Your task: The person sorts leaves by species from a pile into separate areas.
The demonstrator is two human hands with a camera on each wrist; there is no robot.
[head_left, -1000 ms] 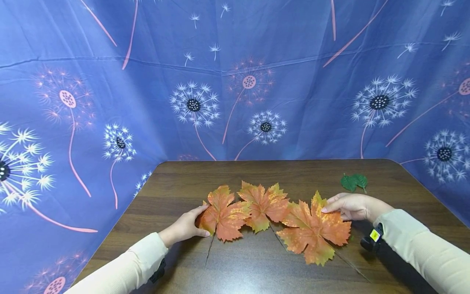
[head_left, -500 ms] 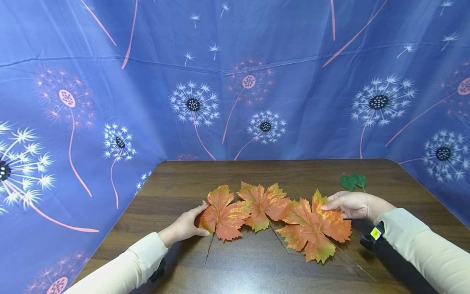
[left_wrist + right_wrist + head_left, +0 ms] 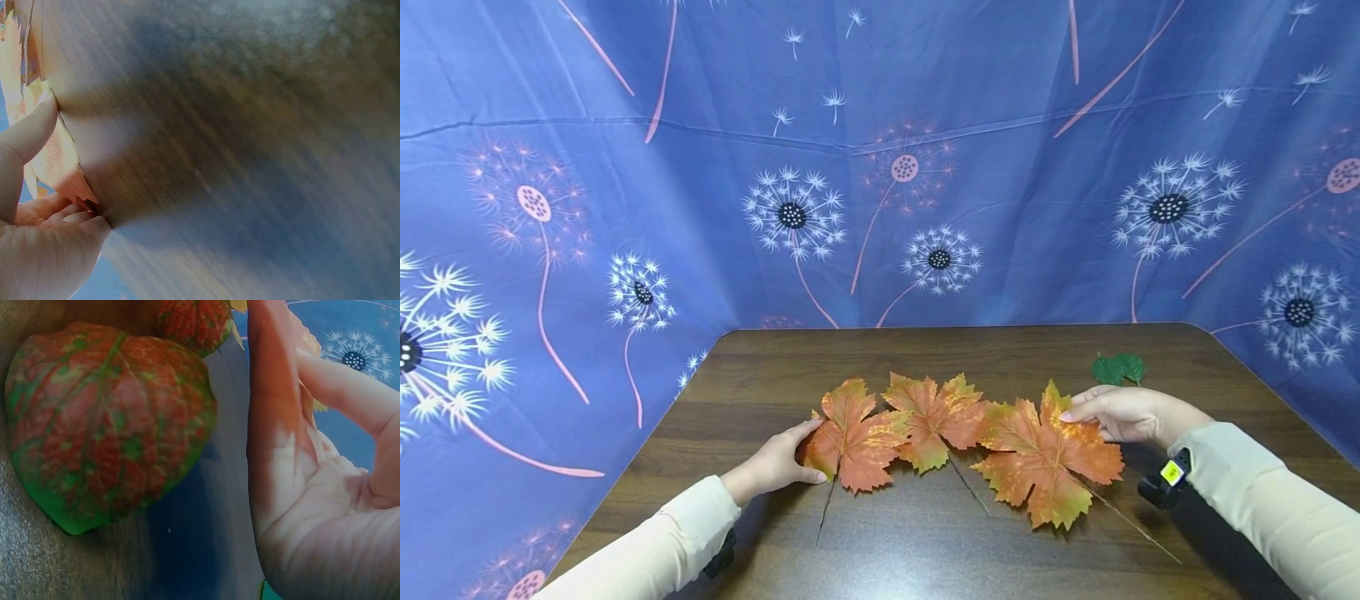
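Three orange artificial maple leaves with thin stems lie side by side in the head view. My left hand (image 3: 775,463) grips the outer edge of the left maple leaf (image 3: 856,446). In the left wrist view the thumb (image 3: 39,125) is on one side of that leaf, with curled fingers (image 3: 69,215) at its lower edge. The middle maple leaf (image 3: 931,418) sits between the other two. My right hand (image 3: 1138,414) pinches the right maple leaf (image 3: 1045,457) by its upper right part. That leaf overlaps the middle one's edge in this view.
Two small green leaves (image 3: 1117,369) lie beyond my right hand on the brown wooden table (image 3: 880,550). A red-and-green leaf (image 3: 112,431) and a smaller one (image 3: 195,325) show beside my hand in the right wrist view. A blue dandelion-print cloth (image 3: 865,100) hangs behind.
My right hand has shifted the right maple leaf slightly to the right and away from me, its stem swinging right. The left hand and the other two maple leaves look almost unmoved.
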